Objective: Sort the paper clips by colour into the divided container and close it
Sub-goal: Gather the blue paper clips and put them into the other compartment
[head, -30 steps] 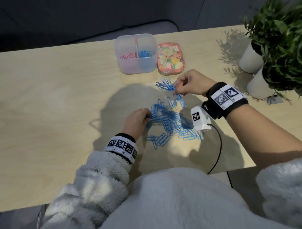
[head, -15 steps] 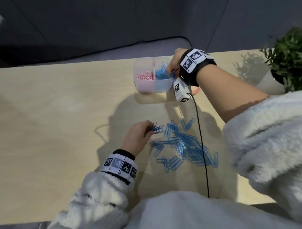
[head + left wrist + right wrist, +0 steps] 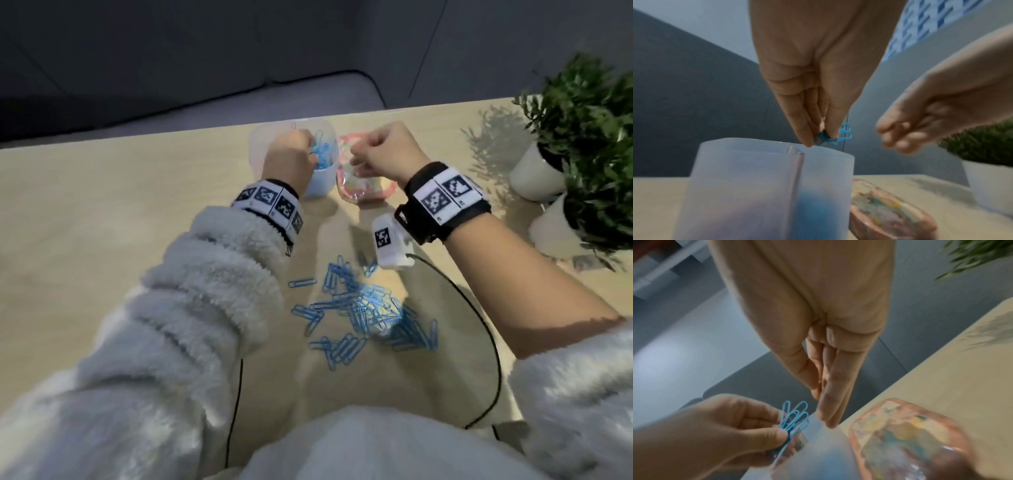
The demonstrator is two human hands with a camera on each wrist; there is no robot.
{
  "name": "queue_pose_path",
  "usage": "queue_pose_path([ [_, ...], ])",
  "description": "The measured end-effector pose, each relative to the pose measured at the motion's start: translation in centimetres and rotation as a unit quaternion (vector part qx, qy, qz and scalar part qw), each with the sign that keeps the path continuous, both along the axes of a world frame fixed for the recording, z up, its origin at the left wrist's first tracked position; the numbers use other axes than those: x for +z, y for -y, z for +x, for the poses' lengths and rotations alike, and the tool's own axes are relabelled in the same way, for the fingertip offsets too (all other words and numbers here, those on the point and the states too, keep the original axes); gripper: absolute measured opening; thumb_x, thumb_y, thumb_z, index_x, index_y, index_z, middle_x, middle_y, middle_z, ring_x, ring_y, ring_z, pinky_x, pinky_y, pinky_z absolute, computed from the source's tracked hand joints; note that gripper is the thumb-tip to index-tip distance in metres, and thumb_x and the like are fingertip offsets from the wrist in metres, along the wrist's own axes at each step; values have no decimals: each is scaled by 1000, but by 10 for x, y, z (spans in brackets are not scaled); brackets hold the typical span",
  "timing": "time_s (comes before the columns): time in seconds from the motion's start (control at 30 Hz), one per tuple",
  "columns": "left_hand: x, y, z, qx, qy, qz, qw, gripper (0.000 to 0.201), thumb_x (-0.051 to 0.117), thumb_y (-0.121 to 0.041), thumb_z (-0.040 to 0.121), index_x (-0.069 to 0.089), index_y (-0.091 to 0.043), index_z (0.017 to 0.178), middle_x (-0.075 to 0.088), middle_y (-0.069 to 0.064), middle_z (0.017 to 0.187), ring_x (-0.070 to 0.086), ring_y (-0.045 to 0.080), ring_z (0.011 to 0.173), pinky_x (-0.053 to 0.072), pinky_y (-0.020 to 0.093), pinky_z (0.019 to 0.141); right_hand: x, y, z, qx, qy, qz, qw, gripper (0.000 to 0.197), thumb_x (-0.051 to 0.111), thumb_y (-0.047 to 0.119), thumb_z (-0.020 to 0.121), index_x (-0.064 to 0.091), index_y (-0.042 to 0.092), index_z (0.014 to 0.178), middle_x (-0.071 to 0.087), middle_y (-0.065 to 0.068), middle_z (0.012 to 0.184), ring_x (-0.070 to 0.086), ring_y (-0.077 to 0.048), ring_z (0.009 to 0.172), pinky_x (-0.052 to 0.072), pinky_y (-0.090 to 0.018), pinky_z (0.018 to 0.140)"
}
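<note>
A translucent divided container [image 3: 322, 186] stands at the table's far side, with blue clips [image 3: 323, 156] in its right compartment. My left hand [image 3: 822, 139] hovers over its rim [image 3: 818, 151] by the divider and pinches a small bunch of blue paper clips [image 3: 795, 417]. My right hand [image 3: 824, 402] hangs just right of it above the flowery pink lid [image 3: 363, 192], fingers fairly straight and holding nothing. A pile of blue clips [image 3: 359, 308] lies on the table near me. The left compartment is hidden behind my left hand [image 3: 291, 154].
Two white pots with green plants [image 3: 582, 137] stand at the right edge of the wooden table [image 3: 102, 222]. A black cable [image 3: 479, 325] trails from my right wrist across the table beside the pile.
My left hand lifted blue clips from the pile and carried them up to the container. My right hand left the container and drew back to the right over the lid, empty.
</note>
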State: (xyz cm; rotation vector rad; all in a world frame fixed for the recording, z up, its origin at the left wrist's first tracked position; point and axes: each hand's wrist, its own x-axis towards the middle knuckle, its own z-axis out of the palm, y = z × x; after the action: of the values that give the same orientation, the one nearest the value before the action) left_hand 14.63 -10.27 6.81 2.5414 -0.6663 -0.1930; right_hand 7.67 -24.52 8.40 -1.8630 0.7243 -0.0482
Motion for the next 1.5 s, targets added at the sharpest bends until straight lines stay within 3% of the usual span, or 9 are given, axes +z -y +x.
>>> queue_pose_path([
  [0.17,-4,25,10,-50,-13,104,993,28,49,-6,88,55,4,114,62,24,113,55,38,109,43,43,94,-32,11,-76,-4,-64,13,998,21,51,1,88,59,3,69,59,-9,65,52,-4,36,48,-20,42],
  [0.33,-14,-17,-40,-99,72,10,992,21,45,-11,91,64,-6,97,66,17,103,57,34,96,47,42,81,-66,21,-134,8,-204,-119,972,11,58,6,76,67,12,75,65,-11,84,60,-24,79,45,-28,73],
  [0.5,-60,-70,-106,-95,-37,96,990,17,53,-18,88,63,-9,99,59,13,102,53,32,100,47,43,78,-84,-8,-139,-7,-156,-151,976,17,56,8,78,64,4,91,68,-18,96,61,-33,92,46,-33,81],
  [0.73,-77,-101,-142,-124,-112,76,983,57,73,-44,72,58,-10,115,52,10,110,47,28,103,39,35,92,-87,-62,-116,189,-118,-216,951,31,58,33,85,57,2,90,53,-15,99,50,-32,99,43,-37,79],
  [0.87,-73,-114,-159,-168,-114,117,972,74,80,-38,63,51,-15,126,47,8,120,42,26,109,35,32,95,-84,-82,-128,337,-135,-308,879,60,64,50,78,50,13,123,45,-10,120,40,-29,112,41,-41,93],
  [1.07,-79,-111,-173,-126,-80,54,987,28,69,-9,75,66,-5,103,60,17,101,55,35,93,42,36,80,-87,-95,-149,357,-106,-337,865,39,56,14,86,53,14,125,45,-11,121,40,-31,115,40,-39,92],
  [1.3,-75,-97,-171,-73,-106,104,986,20,58,-6,82,59,-1,102,59,18,102,54,34,96,37,34,80,-77,-102,-158,405,-114,-430,799,30,35,-5,88,49,-1,114,48,-20,121,44,-34,117,41,-41,85],
  [1.43,-74,-90,-170,-80,-101,152,980,18,56,-6,84,56,0,101,57,19,106,53,35,98,36,35,81,-82,-98,-156,414,-41,-409,812,48,16,0,75,55,-5,101,55,-27,105,53,-40,102,44,-44,78],
  [1.5,-76,-90,-171,-93,-77,161,980,18,53,-5,86,55,0,103,56,20,107,53,35,97,36,37,80,-87,-89,-155,410,-76,-374,828,38,26,-4,80,53,-1,108,52,-21,112,47,-34,110,38,-39,85],
])
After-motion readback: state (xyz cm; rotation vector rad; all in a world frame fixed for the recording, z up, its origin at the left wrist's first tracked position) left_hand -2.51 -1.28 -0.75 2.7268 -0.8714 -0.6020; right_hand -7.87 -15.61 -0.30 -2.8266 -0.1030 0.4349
